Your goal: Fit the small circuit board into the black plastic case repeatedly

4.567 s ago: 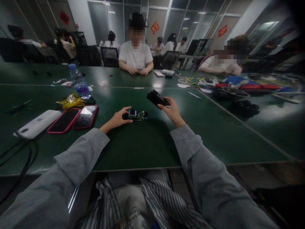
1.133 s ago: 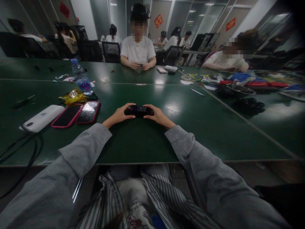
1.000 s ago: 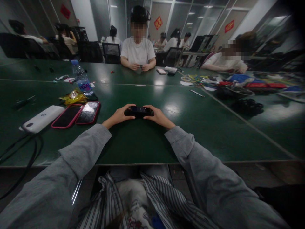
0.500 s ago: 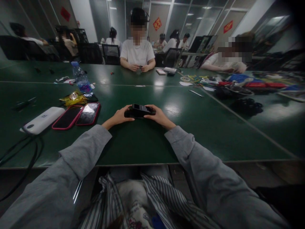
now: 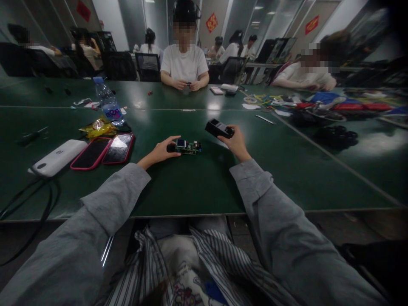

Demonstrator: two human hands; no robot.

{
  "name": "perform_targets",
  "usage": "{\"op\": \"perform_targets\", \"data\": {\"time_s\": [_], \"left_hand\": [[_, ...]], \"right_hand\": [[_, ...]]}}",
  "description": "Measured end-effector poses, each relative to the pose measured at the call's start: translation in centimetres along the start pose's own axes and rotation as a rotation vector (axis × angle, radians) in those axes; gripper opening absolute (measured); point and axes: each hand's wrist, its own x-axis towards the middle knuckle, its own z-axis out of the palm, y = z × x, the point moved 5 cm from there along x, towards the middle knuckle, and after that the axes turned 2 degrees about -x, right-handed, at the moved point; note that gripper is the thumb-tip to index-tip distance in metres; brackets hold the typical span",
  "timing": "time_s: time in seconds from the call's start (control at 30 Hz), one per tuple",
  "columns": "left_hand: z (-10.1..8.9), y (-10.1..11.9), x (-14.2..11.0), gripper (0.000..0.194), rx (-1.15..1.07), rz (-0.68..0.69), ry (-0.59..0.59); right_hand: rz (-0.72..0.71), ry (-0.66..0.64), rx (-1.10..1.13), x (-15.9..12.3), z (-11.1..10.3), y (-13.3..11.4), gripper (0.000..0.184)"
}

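Note:
My left hand (image 5: 161, 152) grips the left end of a green circuit board (image 5: 191, 148) between thumb and fingers. A small screen (image 5: 181, 143) sits on the board, and small parts line its right end. Up and to the right, my right hand (image 5: 236, 142) is closed round the right end of a black plastic casing (image 5: 218, 128), tilted and held apart from the board. Its upper face carries a grey area whose detail is too small to read.
Left of my hands lie two red-edged phones (image 5: 118, 148), a white power bank (image 5: 59, 158), a yellow wrapper (image 5: 98, 127) and a water bottle (image 5: 107, 102). A pen (image 5: 265, 120) and a cable pile (image 5: 334, 106) lie right. A person (image 5: 185, 63) sits opposite.
The black casing has come off the circuit board, which now shows. My right hand has moved up and right with the casing, while my left hand stays with the board.

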Motion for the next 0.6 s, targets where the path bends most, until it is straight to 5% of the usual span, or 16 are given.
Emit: {"op": "perform_targets", "data": {"time_s": [0.23, 0.47, 0.6], "left_hand": [[0.2, -0.1, 0.1, 0.076, -0.005, -0.005, -0.021], [0.1, -0.1, 0.1, 0.076, -0.002, 0.001, -0.008], [0.1, -0.1, 0.1, 0.075, 0.002, -0.006, -0.01]], "right_hand": [[0.057, -0.015, -0.111, -0.2, 1.2, 2.1, 0.052], [-0.103, 0.034, -0.213, -0.4, 1.3, 1.6, 0.075], [-0.09, 0.014, -0.229, -0.2, 1.3, 1.8, 0.059]]}}
